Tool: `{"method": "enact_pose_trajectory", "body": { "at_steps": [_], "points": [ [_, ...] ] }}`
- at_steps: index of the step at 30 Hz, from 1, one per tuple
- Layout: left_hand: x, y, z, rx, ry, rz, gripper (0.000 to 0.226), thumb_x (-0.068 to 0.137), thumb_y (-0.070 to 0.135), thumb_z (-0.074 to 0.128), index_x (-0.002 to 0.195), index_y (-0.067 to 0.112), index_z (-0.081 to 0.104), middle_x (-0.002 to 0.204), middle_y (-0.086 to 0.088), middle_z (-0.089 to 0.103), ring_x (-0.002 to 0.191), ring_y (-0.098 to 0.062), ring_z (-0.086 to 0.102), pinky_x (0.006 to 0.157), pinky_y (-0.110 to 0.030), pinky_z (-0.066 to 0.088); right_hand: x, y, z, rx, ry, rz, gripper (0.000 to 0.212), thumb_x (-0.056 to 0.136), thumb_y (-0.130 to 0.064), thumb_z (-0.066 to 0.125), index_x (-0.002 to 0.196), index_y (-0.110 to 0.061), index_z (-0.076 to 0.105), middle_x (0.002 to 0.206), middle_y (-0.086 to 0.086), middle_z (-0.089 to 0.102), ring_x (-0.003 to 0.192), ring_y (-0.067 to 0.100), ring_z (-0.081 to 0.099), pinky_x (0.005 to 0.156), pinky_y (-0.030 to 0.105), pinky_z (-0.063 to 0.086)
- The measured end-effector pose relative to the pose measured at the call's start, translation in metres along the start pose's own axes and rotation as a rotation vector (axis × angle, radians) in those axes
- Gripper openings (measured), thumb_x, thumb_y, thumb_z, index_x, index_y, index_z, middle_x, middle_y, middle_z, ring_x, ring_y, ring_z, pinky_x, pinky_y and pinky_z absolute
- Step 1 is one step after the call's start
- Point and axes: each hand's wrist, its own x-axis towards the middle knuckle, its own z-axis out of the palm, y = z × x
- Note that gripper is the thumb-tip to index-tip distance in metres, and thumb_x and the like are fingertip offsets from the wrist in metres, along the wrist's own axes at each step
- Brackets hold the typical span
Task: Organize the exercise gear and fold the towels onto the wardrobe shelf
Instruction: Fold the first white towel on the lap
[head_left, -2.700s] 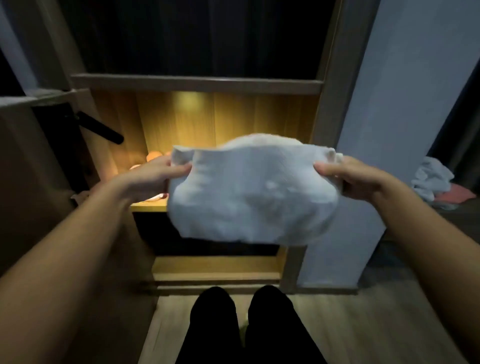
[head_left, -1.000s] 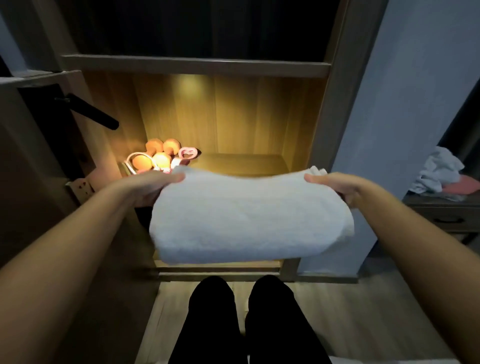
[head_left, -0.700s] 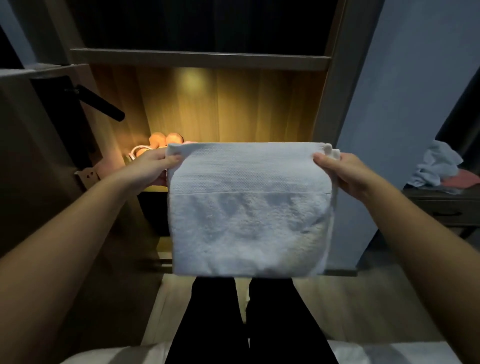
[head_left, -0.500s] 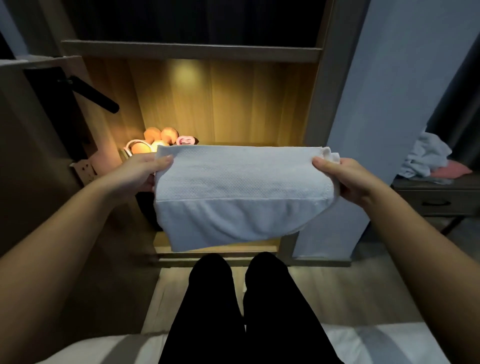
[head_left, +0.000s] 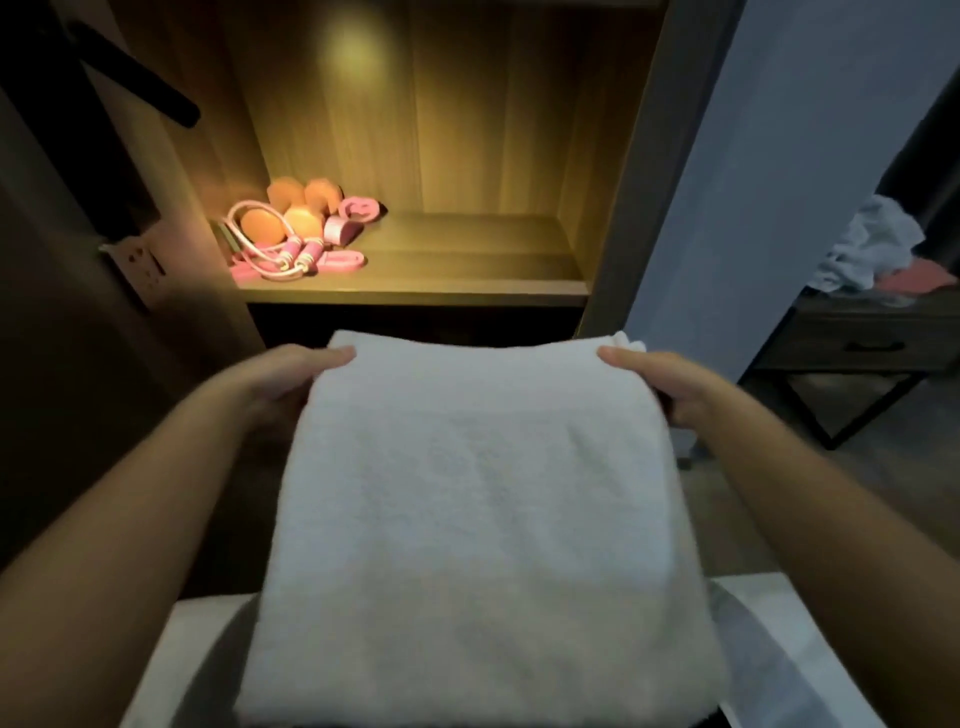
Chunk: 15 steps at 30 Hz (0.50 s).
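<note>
Currently holding folded white towel (head_left: 478, 509) flat, below and in front of wardrobe shelf (head_left: 441, 275); pinching far left corner with left hand (head_left: 280, 384), far right corner with right hand (head_left: 670, 389), pressing thumbs on top.

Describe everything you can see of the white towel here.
The white towel looks like soft terry cloth, folded into a thick, roughly rectangular pad; layered edges show at its far right corner. It lies nearly flat, spread toward the camera. The left hand and right hand grip its far corners, thumbs on top. It is below and in front of the lit wardrobe shelf, not on it.
</note>
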Motion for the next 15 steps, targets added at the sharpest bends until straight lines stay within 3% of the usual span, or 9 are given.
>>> {"method": "enact_pose_trajectory", "body": {
  "at_steps": [2, 3, 5, 6, 7, 9, 12, 15],
  "points": [
    [0.025, -0.039, 0.022, 0.007, 0.023, -0.074, 0.035, 0.094, 0.041, 0.058, 0.082, 0.009, 0.064, 0.075, -0.006, 0.063, 0.068, -0.019, 0.062, 0.065, -0.03, 0.045, 0.023, 0.039, 0.016, 0.009, 0.03, 0.087, 0.055, 0.088, -0.032, 0.069, 0.134, -0.008, 0.053, 0.123, -0.002, 0.057, 0.102, 0.02, 0.062, 0.081, 0.038, 0.052],
    [0.035, -0.057, 0.032, 0.019, 0.026, -0.114, 0.036, 0.095, 0.043, 0.056, 0.082, 0.01, 0.062, 0.075, -0.006, 0.058, 0.067, -0.018, 0.057, 0.065, -0.03, 0.044, 0.031, 0.058, 0.023, 0.009, 0.018, 0.146, 0.048, 0.091, -0.033, 0.065, 0.132, -0.008, 0.055, 0.126, 0.0, 0.058, 0.105, 0.023, 0.062, 0.084, 0.039, 0.051],
    [0.047, -0.083, 0.045, 0.05, 0.041, -0.204, 0.041, 0.095, 0.047, 0.054, 0.108, 0.008, 0.061, 0.102, -0.01, 0.061, 0.091, -0.024, 0.059, 0.088, -0.037, 0.049, 0.039, 0.084, 0.033, -0.015, -0.006, 0.258, 0.035, 0.088, -0.041, 0.066, 0.114, -0.017, 0.064, 0.116, 0.003, 0.065, 0.093, 0.023, 0.067, 0.071, 0.036, 0.051],
    [0.05, -0.09, 0.049, 0.078, 0.001, -0.257, 0.05, 0.097, 0.049, 0.049, 0.122, 0.007, 0.056, 0.119, -0.011, 0.059, 0.107, -0.026, 0.057, 0.101, -0.041, 0.043, 0.041, 0.091, 0.036, -0.032, -0.002, 0.306, 0.036, 0.086, -0.046, 0.067, 0.108, -0.018, 0.064, 0.111, 0.003, 0.067, 0.086, 0.023, 0.066, 0.068, 0.035, 0.049],
    [0.051, -0.094, 0.05, 0.111, -0.06, -0.314, 0.057, 0.099, 0.053, 0.042, 0.133, 0.007, 0.05, 0.132, -0.011, 0.054, 0.118, -0.029, 0.053, 0.108, -0.042, 0.037, 0.045, 0.097, 0.035, -0.076, 0.01, 0.343, 0.041, 0.085, -0.051, 0.066, 0.108, -0.017, 0.062, 0.11, 0.004, 0.066, 0.086, 0.023, 0.063, 0.073, 0.036, 0.047],
    [0.053, -0.097, 0.054, 0.185, -0.032, -0.376, 0.067, 0.097, 0.059, 0.04, 0.139, 0.007, 0.043, 0.136, -0.012, 0.05, 0.119, -0.033, 0.05, 0.104, -0.042, 0.036, 0.05, 0.104, 0.034, -0.192, 0.033, 0.383, 0.052, 0.086, -0.054, 0.064, 0.118, -0.014, 0.057, 0.117, 0.007, 0.062, 0.095, 0.026, 0.059, 0.087, 0.04, 0.044],
    [0.059, -0.104, 0.065, 0.311, 0.298, -0.227, 0.064, 0.093, 0.054, 0.052, 0.133, 0.004, 0.049, 0.126, -0.015, 0.057, 0.108, -0.036, 0.056, 0.088, -0.043, 0.044, 0.06, 0.109, 0.036, -0.201, 0.156, 0.269, 0.062, 0.084, -0.05, 0.068, 0.128, -0.008, 0.054, 0.124, 0.012, 0.062, 0.106, 0.034, 0.061, 0.093, 0.047, 0.048],
    [0.068, -0.1, 0.072, 0.275, 0.425, -0.052, 0.057, 0.096, 0.047, 0.051, 0.128, 0.0, 0.053, 0.125, -0.019, 0.059, 0.105, -0.035, 0.057, 0.085, -0.04, 0.046, 0.072, 0.099, 0.043, -0.264, 0.28, 0.09, 0.061, 0.09, -0.047, 0.063, 0.131, -0.004, 0.05, 0.126, 0.016, 0.059, 0.109, 0.037, 0.059, 0.086, 0.043, 0.047]
  ]
}}
